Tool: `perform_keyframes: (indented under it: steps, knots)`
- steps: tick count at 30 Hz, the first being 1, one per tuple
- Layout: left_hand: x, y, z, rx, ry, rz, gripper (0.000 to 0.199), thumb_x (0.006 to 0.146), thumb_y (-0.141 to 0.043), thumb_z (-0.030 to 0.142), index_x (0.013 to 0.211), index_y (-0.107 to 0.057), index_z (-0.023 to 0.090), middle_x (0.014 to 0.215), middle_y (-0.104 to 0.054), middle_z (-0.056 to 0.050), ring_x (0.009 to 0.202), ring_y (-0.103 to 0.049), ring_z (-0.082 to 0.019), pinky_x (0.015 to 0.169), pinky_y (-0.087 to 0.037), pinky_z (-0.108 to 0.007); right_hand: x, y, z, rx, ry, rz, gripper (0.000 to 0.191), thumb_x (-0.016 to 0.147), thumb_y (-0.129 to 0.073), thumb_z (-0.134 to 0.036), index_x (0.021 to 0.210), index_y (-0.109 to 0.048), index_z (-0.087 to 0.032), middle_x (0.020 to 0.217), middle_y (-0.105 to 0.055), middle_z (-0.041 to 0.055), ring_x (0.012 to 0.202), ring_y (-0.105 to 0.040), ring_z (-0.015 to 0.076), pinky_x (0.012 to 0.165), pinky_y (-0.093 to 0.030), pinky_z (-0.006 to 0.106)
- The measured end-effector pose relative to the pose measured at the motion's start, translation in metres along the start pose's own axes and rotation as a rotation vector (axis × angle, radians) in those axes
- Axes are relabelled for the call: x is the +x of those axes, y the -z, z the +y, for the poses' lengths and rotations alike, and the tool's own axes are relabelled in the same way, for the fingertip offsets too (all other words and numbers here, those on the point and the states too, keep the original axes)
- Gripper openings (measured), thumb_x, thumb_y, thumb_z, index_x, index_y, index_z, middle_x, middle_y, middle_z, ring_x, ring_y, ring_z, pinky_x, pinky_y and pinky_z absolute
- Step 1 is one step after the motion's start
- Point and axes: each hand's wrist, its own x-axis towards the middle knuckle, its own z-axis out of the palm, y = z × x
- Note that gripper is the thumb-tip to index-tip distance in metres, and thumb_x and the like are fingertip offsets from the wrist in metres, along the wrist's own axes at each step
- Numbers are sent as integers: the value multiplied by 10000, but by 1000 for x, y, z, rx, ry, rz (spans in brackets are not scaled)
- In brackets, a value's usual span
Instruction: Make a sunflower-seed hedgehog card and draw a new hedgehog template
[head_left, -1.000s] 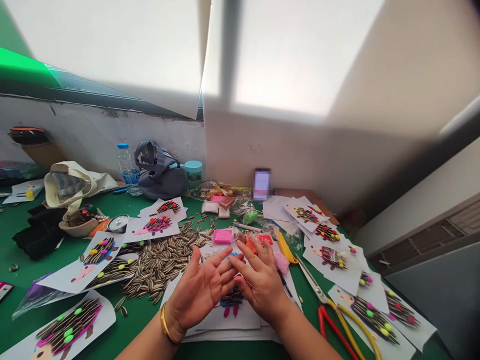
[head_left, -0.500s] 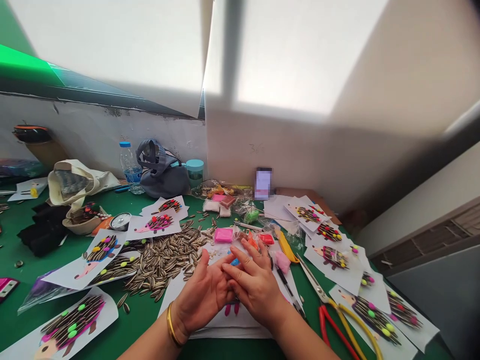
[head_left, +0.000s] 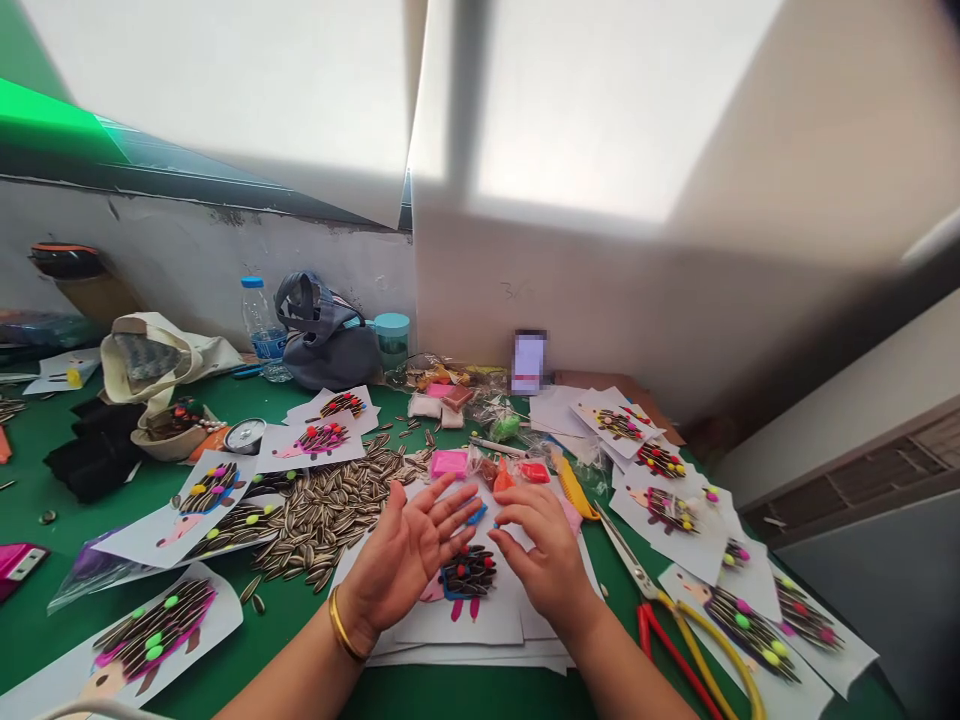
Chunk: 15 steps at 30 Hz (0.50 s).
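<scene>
My left hand, with a gold bangle at its wrist, is held palm up with the fingers spread and nothing on it. To its right, my right hand pinches a tiny blue ball between thumb and forefinger. Between and below the hands lies a white sheet with a hedgehog picture, its back made of dark seeds with red dots and a blue edge. Just beyond the fingers sits a lump of blue clay, partly hidden. A heap of striped seeds spreads left of my left hand.
Scissors with red and yellow handles lie at right, beside a yellow tool. Finished hedgehog sheets overlap at right, with more at left. Clay packets, a phone, a bottle and a grey bag stand farther back.
My hands have moved apart from their touching position. My right hand now shows a blue ball in its fingertips, and the hedgehog picture beneath has come into view.
</scene>
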Motion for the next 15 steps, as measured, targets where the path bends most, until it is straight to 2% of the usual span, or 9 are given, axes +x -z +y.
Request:
perform_keyframes:
  steps: [2,5,10,15]
  knots:
    - [2,1,4,52,-94,83,653,924,-315,642,1367,-474,190,1339,-566,-153,1263,-502,-282,1083,-333,-445,-2,4,4,30,-72,-12,48,885,-606,-225,920,-636,-237,990,-652,62,972,-593,222,865,-492,388]
    - [4,3,7,133,-176,214,547,947,-356,574,1284,-551,191,1204,-636,-131,1135,-581,-246,999,-422,-399,-10,6,7,65,-155,-95,87,904,-546,-193,928,-623,-227,941,-629,57,892,-595,196,790,-500,335]
    - [9,8,6,202,-208,350,455,972,-360,495,1111,-641,166,1086,-668,-120,1004,-627,-214,895,-493,-343,-27,1,7,69,-234,-202,144,885,-520,-145,961,-612,-226,906,-641,38,834,-606,181,762,-494,308]
    - [12,14,2,240,-210,419,419,976,-369,465,1054,-654,167,1031,-679,-110,961,-641,-200,868,-510,-327,-27,-2,8,22,-274,-259,155,887,-534,-165,953,-658,-231,925,-676,35,867,-624,187,786,-489,308]
